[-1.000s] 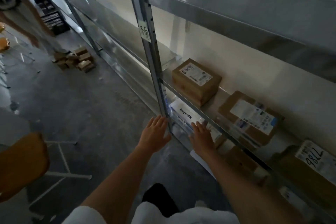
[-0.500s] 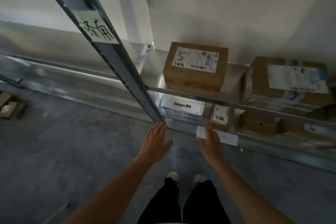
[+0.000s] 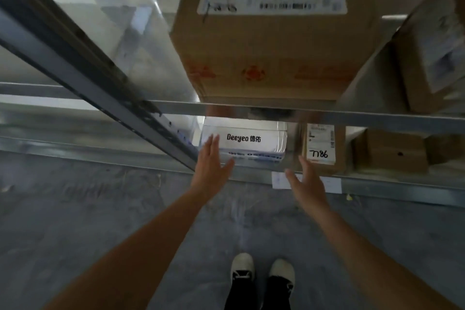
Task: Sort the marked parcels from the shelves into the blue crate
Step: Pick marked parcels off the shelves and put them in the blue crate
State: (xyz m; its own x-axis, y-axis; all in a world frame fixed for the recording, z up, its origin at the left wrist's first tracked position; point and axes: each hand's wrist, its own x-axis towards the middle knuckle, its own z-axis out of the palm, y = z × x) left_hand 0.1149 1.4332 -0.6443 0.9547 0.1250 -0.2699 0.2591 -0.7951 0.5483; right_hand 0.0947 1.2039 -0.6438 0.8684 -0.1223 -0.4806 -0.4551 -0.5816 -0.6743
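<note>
A white parcel printed "Deeyeo" point(image 3: 254, 141) lies on the lowest shelf. My left hand point(image 3: 210, 168) reaches toward its left end with straight, spread fingers that overlap its front. My right hand point(image 3: 308, 181) is open too, fingers extended, just right of the white parcel and in front of a small brown box with a label marked "7786" point(image 3: 321, 145). Neither hand holds anything. On the shelf above sits a large brown carton with a white shipping label point(image 3: 274, 30). No blue crate is in view.
A slanted metal upright point(image 3: 83, 68) crosses the left side. The upper shelf's front rail point(image 3: 352, 114) runs above my hands. More brown boxes point(image 3: 392, 150) sit at the right. A white paper tag point(image 3: 279, 180) hangs on the bottom rail. Grey concrete floor and my shoes point(image 3: 261, 269) lie below.
My head has moved closer and lower to the shelves, so the boxes loom larger. Both hands have advanced toward the bottom shelf, either side of the white parcel.
</note>
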